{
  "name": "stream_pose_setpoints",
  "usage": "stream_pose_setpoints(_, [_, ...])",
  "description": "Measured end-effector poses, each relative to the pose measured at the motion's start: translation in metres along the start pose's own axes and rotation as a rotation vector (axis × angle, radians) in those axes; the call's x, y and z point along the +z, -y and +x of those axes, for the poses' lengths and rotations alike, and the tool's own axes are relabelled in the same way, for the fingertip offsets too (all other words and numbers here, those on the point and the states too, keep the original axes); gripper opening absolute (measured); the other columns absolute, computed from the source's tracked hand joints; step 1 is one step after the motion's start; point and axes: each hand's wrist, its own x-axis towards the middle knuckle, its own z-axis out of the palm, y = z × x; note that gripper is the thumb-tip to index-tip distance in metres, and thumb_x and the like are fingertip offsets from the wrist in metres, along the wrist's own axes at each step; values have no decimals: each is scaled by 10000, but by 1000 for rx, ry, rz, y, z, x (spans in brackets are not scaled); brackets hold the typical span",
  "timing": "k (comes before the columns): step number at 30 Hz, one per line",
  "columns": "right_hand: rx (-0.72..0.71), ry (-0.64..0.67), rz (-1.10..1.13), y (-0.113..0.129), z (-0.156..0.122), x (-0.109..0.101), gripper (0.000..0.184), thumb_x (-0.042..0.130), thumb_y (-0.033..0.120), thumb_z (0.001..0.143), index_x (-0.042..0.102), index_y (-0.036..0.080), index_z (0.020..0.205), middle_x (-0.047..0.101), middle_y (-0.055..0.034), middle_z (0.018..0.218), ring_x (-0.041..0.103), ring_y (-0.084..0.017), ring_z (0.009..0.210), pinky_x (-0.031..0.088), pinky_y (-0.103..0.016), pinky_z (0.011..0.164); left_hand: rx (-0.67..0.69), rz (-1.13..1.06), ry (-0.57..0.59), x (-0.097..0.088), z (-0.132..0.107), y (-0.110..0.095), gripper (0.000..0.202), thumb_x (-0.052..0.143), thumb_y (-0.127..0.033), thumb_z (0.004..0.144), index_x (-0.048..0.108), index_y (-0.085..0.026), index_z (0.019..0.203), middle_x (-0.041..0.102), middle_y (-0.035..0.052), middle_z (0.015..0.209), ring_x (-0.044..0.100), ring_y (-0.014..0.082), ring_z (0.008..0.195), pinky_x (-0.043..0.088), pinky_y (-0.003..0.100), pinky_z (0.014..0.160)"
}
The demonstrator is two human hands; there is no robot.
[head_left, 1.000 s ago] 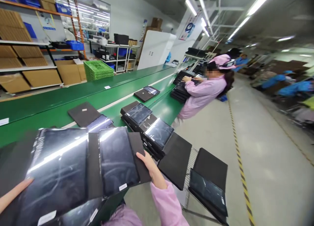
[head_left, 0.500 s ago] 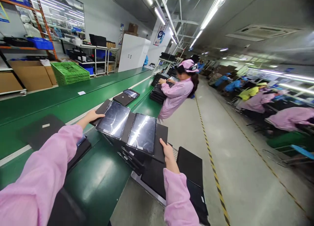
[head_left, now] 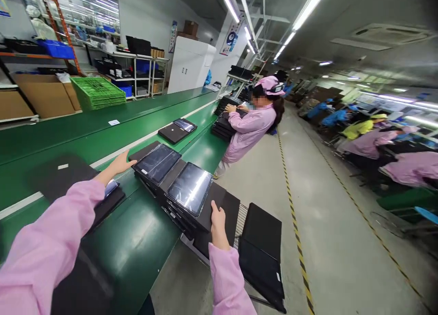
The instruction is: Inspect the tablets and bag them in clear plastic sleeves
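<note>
A black tray [head_left: 174, 176] bearing two glossy tablet screens, a left screen [head_left: 158, 162] and a right screen [head_left: 190, 188], lies over a stack of similar black trays [head_left: 174, 217]. My left hand [head_left: 118, 165] is closed at the tray's left end, thumb along the edge and fingers partly hidden. At the opposite end my right hand [head_left: 218, 217] grips it, thumb on top and other fingers mostly out of sight. Beside my left forearm, on the green belt, is another dark tray [head_left: 61, 176], with part of a screen showing near my wrist.
More black trays [head_left: 262, 242] lie on a wire rack [head_left: 241, 219] to the right. Ahead on the green conveyor [head_left: 143, 144] sits a black tray with a screen [head_left: 176, 130]. A co-worker in pink [head_left: 251, 128] stands farther along. Yellow-black floor tape [head_left: 294, 219] runs at right.
The held tray has come down and tilted flatter onto the stack. My right hand has shifted left and slightly down with it; my left hand has moved slightly left.
</note>
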Motion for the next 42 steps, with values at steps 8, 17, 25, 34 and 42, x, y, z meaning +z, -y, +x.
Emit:
stream_pose_setpoints(8, [89, -68, -393, 24, -20, -2, 686, 531, 625, 813, 652, -2, 1064, 670, -341, 1071, 640, -427, 1147, 529, -467, 944, 26, -120, -298, -68, -235, 61, 710, 479, -563, 868, 458, -135, 1435, 571, 147, 1393, 588, 283, 1217, 431, 422, 1099])
stream_pose_setpoints(17, [-638, 68, -535, 86, -113, 86, 900, 554, 376, 781, 290, -151, 1460, 307, -430, 1440, 269, -522, 1410, 227, -668, 1128, -688, 110, -895, -17, -579, 152, 474, 456, -505, 895, 629, -162, 1175, 678, 135, 1171, 637, 305, 1074, 505, 492, 988])
stream_pose_setpoints(25, [-1261, 1172, -318, 84, -376, 272, 402, 522, 328, 907, 649, 127, 1231, 645, -168, 1267, 597, -258, 1211, 449, -416, 1094, -641, 519, -877, 113, -679, 91, 294, 499, -243, 960, 632, -162, 1209, 649, 158, 1257, 629, 290, 1133, 512, 439, 946])
stream_pose_setpoints(34, [-1337, 1544, -533, 79, -521, 345, 175, 702, 295, 862, 767, 150, 938, 747, -139, 1004, 710, -282, 944, 540, -402, 905, -666, 561, -886, 121, -699, 82, 303, 499, -154, 973, 625, -145, 1248, 699, 106, 1235, 645, 222, 1153, 406, 394, 1076])
stream_pose_setpoints(42, [-1304, 1540, -434, 71, -525, 311, 182, 566, 181, 875, 746, 159, 856, 688, -159, 1223, 604, -328, 1228, 422, -526, 1089, -621, 486, -972, 119, -695, 80, 321, 466, -94, 950, 696, -189, 1153, 747, 61, 1132, 665, 183, 1065, 408, 335, 962])
